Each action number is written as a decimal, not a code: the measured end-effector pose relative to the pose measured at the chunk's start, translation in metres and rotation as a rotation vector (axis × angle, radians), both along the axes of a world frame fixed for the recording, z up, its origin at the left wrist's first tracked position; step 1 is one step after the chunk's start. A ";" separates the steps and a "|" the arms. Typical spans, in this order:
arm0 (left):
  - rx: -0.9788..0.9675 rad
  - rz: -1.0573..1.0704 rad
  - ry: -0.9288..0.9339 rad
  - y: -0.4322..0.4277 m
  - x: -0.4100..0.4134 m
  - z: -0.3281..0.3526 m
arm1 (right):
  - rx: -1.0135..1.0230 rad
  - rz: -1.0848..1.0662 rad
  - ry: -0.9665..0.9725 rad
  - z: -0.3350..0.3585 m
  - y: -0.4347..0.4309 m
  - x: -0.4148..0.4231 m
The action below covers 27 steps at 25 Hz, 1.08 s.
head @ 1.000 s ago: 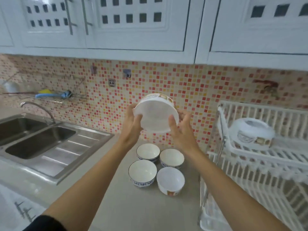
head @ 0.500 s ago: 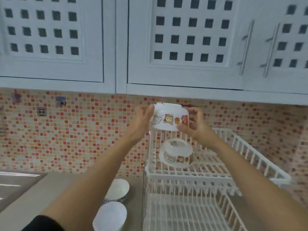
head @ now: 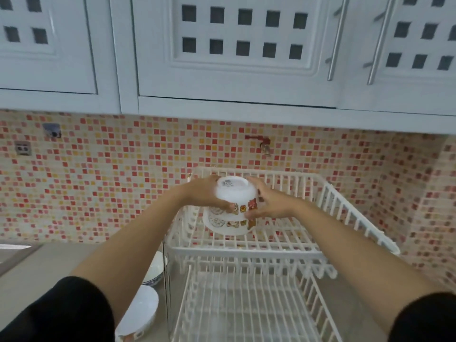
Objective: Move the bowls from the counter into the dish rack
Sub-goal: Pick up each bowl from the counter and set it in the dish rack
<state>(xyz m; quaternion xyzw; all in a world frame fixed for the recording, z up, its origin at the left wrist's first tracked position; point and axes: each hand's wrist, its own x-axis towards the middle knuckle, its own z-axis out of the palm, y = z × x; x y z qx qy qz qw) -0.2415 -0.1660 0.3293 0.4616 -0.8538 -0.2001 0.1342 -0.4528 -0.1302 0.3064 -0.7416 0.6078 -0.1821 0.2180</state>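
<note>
Both hands hold one white bowl (head: 234, 193) with cartoon bear pictures, turned upside down. My left hand (head: 207, 196) grips its left side and my right hand (head: 269, 201) its right side. The held bowl rests on top of a second upside-down bear bowl (head: 227, 225), which stands on the upper tier of the white wire dish rack (head: 340, 208). On the counter at the lower left stand a plain white bowl (head: 140, 309) and a blue-rimmed bowl (head: 155, 270), both partly hidden behind my left arm.
The rack's lower tier (head: 246, 304) holds nothing visible. White wall cupboards (head: 237, 58) hang low above the rack. A mosaic tiled wall (head: 98, 174) runs behind it, with a red tap (head: 259, 140). The sink edge (head: 14, 250) shows at the far left.
Both hands swung the bowl from above the counter to the right and lowered it, upside down, onto the bowl in the rack's upper tier. The view turned right with it.
</note>
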 end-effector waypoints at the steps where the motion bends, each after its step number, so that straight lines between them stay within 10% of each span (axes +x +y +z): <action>1: 0.024 0.026 -0.041 -0.002 -0.001 -0.001 | 0.033 -0.005 0.030 -0.001 -0.003 0.000; 10: -0.016 -0.005 -0.144 -0.001 0.004 0.003 | 0.089 -0.073 0.144 0.008 0.007 0.019; 19: -0.351 0.261 0.280 0.027 0.133 0.016 | -0.517 -0.105 -0.171 0.052 0.048 0.187; 27: -0.176 0.460 0.203 0.034 0.244 -0.105 | -0.331 -0.230 -0.315 -0.081 0.020 0.324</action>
